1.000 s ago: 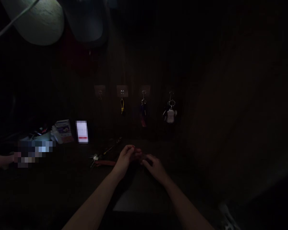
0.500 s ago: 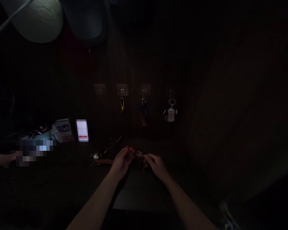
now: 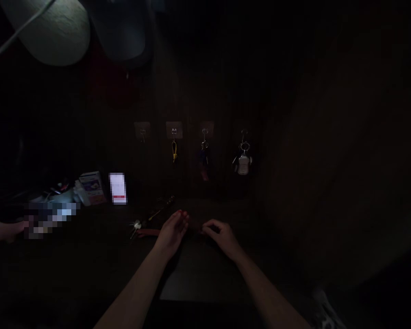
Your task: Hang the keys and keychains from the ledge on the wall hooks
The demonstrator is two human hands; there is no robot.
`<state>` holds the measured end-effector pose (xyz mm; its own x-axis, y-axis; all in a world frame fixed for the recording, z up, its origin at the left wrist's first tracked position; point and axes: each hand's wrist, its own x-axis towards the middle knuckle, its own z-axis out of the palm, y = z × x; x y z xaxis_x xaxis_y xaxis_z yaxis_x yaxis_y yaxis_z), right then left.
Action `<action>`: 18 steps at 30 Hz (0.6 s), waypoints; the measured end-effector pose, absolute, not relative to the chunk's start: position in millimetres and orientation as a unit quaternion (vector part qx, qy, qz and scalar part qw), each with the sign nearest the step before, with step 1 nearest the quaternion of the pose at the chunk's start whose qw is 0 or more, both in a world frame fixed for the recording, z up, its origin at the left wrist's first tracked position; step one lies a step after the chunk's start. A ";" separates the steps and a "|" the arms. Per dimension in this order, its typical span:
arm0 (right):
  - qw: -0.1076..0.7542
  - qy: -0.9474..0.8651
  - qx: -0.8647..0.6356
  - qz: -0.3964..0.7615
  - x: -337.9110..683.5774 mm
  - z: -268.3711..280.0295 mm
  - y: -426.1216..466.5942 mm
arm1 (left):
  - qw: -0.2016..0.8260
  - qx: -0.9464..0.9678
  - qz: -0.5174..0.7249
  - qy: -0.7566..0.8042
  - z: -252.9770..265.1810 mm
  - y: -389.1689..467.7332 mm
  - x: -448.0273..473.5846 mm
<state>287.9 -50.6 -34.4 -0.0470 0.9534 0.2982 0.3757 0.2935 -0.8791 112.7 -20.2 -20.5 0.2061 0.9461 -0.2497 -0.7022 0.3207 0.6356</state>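
Note:
The scene is very dark. My left hand is over the table with its fingers curled together; a small red spot shows at its fingertips, too dim to name. My right hand faces it a short gap away, thumb and forefinger pinched, and whatever lies between them is lost in shadow. Left of my left hand lie a bunch of keys, a reddish strap partly hidden by the hand, and a thin dark cord with light beads.
Adhesive hooks line the wall: one bare hook, others bearing a yellow loop, a dark key bunch and keys with a pale fob. A lit phone-like screen, a box and another person's hand are at left.
A pale, key-like piece at my right fingertips has dropped from sight as that hand turned slightly. My left hand has barely moved.

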 end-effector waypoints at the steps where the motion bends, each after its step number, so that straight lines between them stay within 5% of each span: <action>1: 0.470 -0.651 -0.510 0.308 288.2 -34.3 -50.4 | 0.751 0.199 0.548 0.311 -20.6 -20.3 112.7; 18: 0.477 -0.648 -0.511 0.302 285.6 -39.0 -46.9 | 0.710 0.278 0.565 0.316 -5.5 -12.9 106.2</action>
<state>285.6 -46.9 -39.0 -0.0227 0.9502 0.3107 0.3736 0.2963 -0.8790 106.2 -12.9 -5.5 0.1626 0.9775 -0.1343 -0.6257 0.2074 0.7520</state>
